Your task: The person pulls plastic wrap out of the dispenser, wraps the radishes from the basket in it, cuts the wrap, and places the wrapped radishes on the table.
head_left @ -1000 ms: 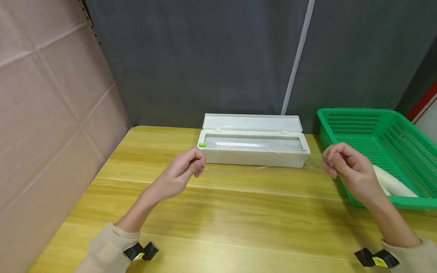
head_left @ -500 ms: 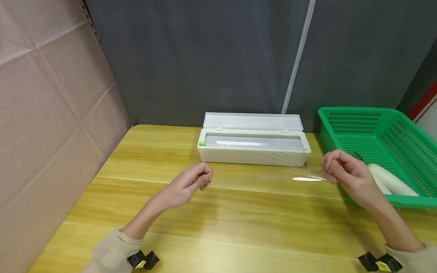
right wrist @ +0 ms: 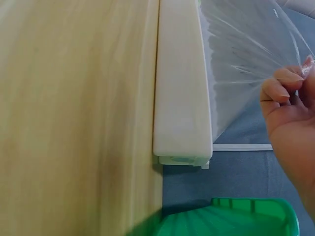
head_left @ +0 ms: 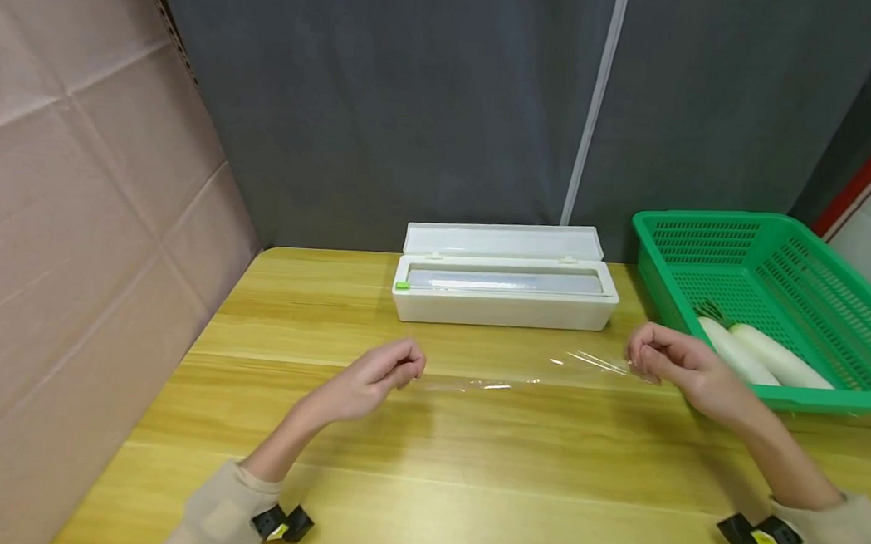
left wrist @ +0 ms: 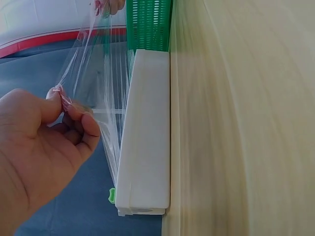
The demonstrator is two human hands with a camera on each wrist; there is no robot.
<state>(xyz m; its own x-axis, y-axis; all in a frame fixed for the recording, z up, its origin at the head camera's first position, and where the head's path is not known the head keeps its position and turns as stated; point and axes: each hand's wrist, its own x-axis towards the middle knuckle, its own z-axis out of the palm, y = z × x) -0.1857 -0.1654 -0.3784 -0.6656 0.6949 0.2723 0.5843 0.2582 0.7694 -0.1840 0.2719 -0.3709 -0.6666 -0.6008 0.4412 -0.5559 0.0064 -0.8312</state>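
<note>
Clear cling film [head_left: 587,361] runs from a white cling film dispenser box [head_left: 504,312] towards the person, spread between both hands. My left hand [head_left: 369,380] pinches one corner between thumb and fingers, in front of the box's left end. Bunched film also shows at the left hand [left wrist: 44,132] in the left wrist view. My right hand [head_left: 687,372] pinches the other corner, left of the basket. In the right wrist view, creases in the film fan out from the right hand [right wrist: 290,108]. The box lid [head_left: 505,241] stands open at the back, a green cutter slider [head_left: 402,286] at the left end.
A green plastic basket [head_left: 817,400] stands at the right, beside my right forearm. Two white radishes [head_left: 782,360] lie in it. A dark grey curtain [head_left: 416,104] hangs behind the wooden table [head_left: 468,474], and a pinkish cloth wall [head_left: 70,241] borders the left.
Both hands have moved back from the box towards the person, drawing out more film between them. The right hand has also shifted slightly left, showing more of the radishes. The box stays put.
</note>
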